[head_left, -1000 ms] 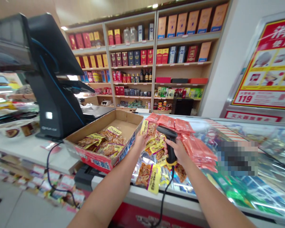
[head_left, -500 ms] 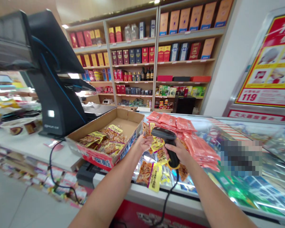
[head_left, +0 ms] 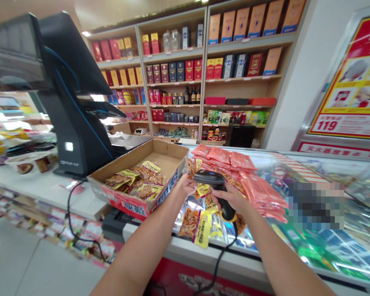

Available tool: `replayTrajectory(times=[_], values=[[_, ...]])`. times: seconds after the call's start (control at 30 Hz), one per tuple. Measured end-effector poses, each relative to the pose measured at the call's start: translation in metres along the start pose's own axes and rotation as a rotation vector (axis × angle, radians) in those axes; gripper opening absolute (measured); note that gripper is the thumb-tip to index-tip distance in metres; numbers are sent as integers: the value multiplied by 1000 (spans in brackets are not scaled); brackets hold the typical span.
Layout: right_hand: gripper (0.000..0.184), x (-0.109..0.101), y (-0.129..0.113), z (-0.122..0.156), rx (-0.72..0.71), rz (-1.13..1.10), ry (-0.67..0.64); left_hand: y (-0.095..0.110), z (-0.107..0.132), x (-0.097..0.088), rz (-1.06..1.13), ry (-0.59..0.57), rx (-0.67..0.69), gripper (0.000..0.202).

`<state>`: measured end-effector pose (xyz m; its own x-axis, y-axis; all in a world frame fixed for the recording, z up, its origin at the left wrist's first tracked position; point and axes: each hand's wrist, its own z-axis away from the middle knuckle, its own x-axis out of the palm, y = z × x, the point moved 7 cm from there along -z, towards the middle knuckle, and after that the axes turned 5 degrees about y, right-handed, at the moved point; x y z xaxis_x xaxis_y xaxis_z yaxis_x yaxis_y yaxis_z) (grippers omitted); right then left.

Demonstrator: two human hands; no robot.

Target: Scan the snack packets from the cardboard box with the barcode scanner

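Note:
My left hand (head_left: 187, 186) pinches a small snack packet (head_left: 192, 166) with a yellow label, held upright beside the box. In my right hand (head_left: 231, 198) is a black barcode scanner (head_left: 210, 177), its head pointing left, close to the packet and partly in front of my left fingers. From the scanner's handle a black cable runs down over the counter edge. Under both hands, more snack packets (head_left: 195, 226) lie on the glass top. The open cardboard box (head_left: 169, 154) at the left holds several similar packets (head_left: 142, 181).
Pink packets (head_left: 249, 185) are stacked right of the scanner on the glass freezer top (head_left: 277, 172). A black checkout terminal (head_left: 77, 119) stands at the left on a white counter (head_left: 83, 205). Shelves (head_left: 175, 84) with boxes and bottles line the back wall.
The scanner has moved slightly left and down, its head now overlapping my left fingers and tilting more toward the packet. My left hand still holds the packet.

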<state>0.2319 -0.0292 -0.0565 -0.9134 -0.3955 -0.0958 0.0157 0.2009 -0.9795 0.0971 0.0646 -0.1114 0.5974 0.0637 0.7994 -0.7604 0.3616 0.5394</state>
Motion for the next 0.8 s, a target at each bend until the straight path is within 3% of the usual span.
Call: replayTrajectory(times=[0.1,0.23,0.37,0.47,0.57,0.7,0.8], values=[[30,0,1,0,-2,-17,10,-1,4,-3,-16,72,-21,21],[30,-2,5,-2,-22,-107,47,-4,14,6,-68,80,-23,23],[33,-1,-2,-8,-12,-202,104,2,26,20,-110,168,160,18],[33,6,-22,-13,-10,-212,121,30,45,31,-20,264,425,18],[33,22,-48,-21,-37,-166,92,72,71,34,103,317,637,24],[33,49,-75,-37,-95,-147,27,135,109,9,260,464,879,26],[33,62,-79,-47,-95,-144,2,158,124,-16,315,566,903,19]])
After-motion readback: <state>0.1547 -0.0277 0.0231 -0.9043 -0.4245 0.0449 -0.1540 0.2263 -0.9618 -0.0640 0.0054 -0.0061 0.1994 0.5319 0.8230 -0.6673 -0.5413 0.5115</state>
